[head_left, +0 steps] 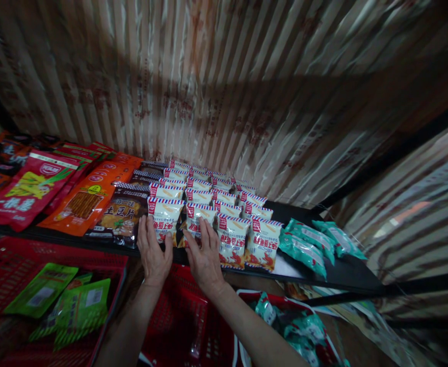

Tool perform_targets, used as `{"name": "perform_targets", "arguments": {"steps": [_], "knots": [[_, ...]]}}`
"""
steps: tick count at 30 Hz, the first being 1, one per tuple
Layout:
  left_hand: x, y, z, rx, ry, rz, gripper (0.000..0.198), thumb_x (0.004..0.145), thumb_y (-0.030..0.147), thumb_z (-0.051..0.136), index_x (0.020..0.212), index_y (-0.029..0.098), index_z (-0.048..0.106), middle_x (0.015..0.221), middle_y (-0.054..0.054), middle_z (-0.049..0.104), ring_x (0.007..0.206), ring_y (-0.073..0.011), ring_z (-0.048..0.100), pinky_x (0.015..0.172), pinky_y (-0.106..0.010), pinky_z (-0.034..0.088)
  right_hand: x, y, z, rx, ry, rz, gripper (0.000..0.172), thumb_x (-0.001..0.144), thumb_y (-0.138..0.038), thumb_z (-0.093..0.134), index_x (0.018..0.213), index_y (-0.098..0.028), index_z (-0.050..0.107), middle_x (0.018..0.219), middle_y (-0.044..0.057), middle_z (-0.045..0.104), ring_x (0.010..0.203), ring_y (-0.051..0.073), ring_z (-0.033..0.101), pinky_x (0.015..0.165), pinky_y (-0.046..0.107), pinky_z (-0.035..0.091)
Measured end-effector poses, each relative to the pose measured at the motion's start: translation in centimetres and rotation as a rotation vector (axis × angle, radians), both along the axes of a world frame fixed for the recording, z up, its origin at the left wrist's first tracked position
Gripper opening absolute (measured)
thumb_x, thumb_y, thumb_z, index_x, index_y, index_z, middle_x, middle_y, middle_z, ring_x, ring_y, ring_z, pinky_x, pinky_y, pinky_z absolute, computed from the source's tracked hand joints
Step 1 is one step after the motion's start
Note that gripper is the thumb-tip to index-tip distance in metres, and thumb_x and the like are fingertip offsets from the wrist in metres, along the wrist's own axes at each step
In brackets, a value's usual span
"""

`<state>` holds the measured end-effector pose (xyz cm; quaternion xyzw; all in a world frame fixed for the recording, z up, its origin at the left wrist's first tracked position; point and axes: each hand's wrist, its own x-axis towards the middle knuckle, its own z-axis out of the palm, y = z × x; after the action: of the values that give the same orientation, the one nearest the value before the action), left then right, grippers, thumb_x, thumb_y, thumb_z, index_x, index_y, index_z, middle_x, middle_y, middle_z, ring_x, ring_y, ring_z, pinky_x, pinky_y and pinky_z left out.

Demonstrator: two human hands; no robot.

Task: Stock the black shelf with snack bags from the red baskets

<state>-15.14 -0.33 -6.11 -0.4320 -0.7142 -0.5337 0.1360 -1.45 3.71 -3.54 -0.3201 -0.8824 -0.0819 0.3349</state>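
Observation:
Small white snack packets (229, 239) with red lettering and striped top edges stand upright in several rows on the black shelf (346, 278). My left hand (154, 255) rests against the front packet (166, 211) of the leftmost row, its fingers stretched out. Beside it, my right hand (204, 253) touches the front packet (200, 214) of the second row with spread fingers. Neither hand is wrapped around a packet. The lower parts of both packets are partly hidden behind my fingers.
Brown snack bags (121, 216), orange bags (84, 199) and pink bags (32, 191) lie to the left. Teal packets (308, 250) lie at the shelf's right. Below are a red basket (109, 260) with green packets (82, 308) and another basket (242, 351) with teal packets. Corrugated sheeting (224, 76) backs the shelf.

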Motion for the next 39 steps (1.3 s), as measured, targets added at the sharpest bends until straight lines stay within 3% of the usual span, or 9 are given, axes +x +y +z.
{"name": "perform_targets", "arguments": {"steps": [17, 33, 39], "knots": [[0.21, -0.03, -0.19, -0.013, 0.045, 0.047, 0.073, 0.084, 0.034, 0.054, 0.145, 0.011, 0.02, 0.144, -0.026, 0.032, 0.136, -0.0338, 0.028, 0.107, -0.052, 0.027, 0.07, -0.28, -0.72, 0.0, -0.043, 0.01, 0.049, 0.083, -0.009, 0.051, 0.13, -0.023, 0.049, 0.153, 0.014, 0.022, 0.141, 0.033, 0.016, 0.103, 0.056, 0.034], [0.47, -0.14, -0.24, -0.043, 0.022, 0.016, 0.07, 0.087, 0.036, 0.051, 0.146, 0.015, 0.019, 0.151, -0.023, 0.02, 0.139, -0.0356, 0.019, 0.108, -0.054, 0.024, 0.2, -0.79, 0.0, -0.036, -0.083, 0.017, 0.054, 0.081, -0.011, 0.053, 0.133, -0.024, 0.047, 0.153, 0.012, 0.024, 0.142, 0.031, 0.015, 0.107, 0.055, 0.031], [0.51, -0.1, -0.38, -0.037, 0.036, 0.022, 0.073, 0.087, 0.036, 0.05, 0.147, 0.011, 0.015, 0.15, -0.025, 0.021, 0.14, -0.0347, 0.019, 0.108, -0.053, 0.024, 0.26, -0.74, 0.16, -0.038, -0.092, 0.028, 0.052, 0.082, -0.01, 0.051, 0.132, -0.021, 0.048, 0.153, 0.015, 0.021, 0.141, 0.033, 0.015, 0.107, 0.056, 0.03]]}}
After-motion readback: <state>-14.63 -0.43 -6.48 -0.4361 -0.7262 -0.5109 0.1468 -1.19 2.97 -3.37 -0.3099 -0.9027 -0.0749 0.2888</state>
